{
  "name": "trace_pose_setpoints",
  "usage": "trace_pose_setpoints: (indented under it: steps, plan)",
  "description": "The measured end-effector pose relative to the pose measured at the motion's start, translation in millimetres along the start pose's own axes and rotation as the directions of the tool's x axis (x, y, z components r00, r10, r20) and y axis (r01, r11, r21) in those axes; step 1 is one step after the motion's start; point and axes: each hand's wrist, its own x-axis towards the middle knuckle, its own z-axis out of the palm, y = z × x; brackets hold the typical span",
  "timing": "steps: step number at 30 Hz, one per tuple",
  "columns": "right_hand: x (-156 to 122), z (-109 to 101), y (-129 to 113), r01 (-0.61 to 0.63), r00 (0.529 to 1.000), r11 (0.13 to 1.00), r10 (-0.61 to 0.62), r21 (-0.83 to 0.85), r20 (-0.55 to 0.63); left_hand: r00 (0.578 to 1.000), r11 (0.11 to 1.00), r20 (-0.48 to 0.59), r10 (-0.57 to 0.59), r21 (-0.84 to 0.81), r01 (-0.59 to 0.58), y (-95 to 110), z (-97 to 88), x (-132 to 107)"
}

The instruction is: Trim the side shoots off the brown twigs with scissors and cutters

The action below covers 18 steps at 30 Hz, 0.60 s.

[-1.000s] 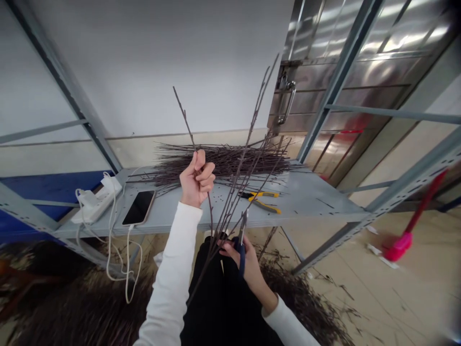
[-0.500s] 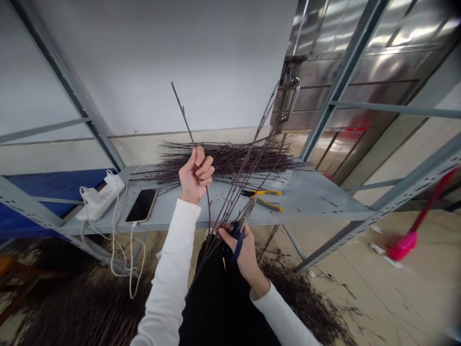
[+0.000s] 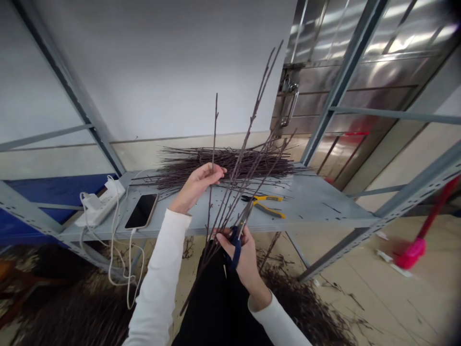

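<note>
My left hand (image 3: 197,185) is closed, its thumb and fingertips pinched together at a thin dark twig (image 3: 215,129) that stands nearly upright. Whether a small side shoot is between the fingertips is too fine to make out. Below it, my right hand (image 3: 245,254) grips scissors (image 3: 236,245) with dark blue handles, blades pointing up and away. The same hand's fingers also steady the lower part of a branched stem (image 3: 248,134), whose several shoots fan upward to the right. The upright twig joins this stem near my lap.
A heap of dark twigs (image 3: 230,163) lies along the back of the grey metal shelf (image 3: 309,192). Yellow-handled pliers (image 3: 268,198), a phone (image 3: 142,211) and a white power strip (image 3: 101,204) with cables rest on it. More twigs (image 3: 306,307) litter the floor.
My left hand has shifted right and turned, from a curled grip to a fingertip pinch. The twig has swung from leaning left to nearly upright. My right hand keeps the scissors.
</note>
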Motion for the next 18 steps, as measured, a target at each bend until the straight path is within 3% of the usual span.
trace_pose_setpoints:
  steps: [6,10,14,18]
  plan:
    - [-1.9,1.2,19.9,-0.012,0.999,1.0,0.012,-0.006,-0.031,0.991,0.99,0.036,-0.131,0.065,0.129,-10.9,4.5,-23.5]
    - [-13.2,-3.7,41.2,-0.03,0.998,0.998,0.027,-0.057,-0.055,0.987,0.986,-0.076,-0.145,0.07,0.15,-34.8,5.0,-45.5]
    - [-29.3,-8.4,71.2,-0.088,0.995,0.995,0.085,-0.042,-0.056,0.947,0.966,-0.206,-0.245,0.026,0.256,-56.8,9.9,-66.8]
    - [-43.1,-6.9,97.2,-0.119,0.979,0.993,0.119,0.01,-0.168,0.914,0.964,-0.309,-0.264,-0.056,0.26,-71.4,18.2,-80.5]
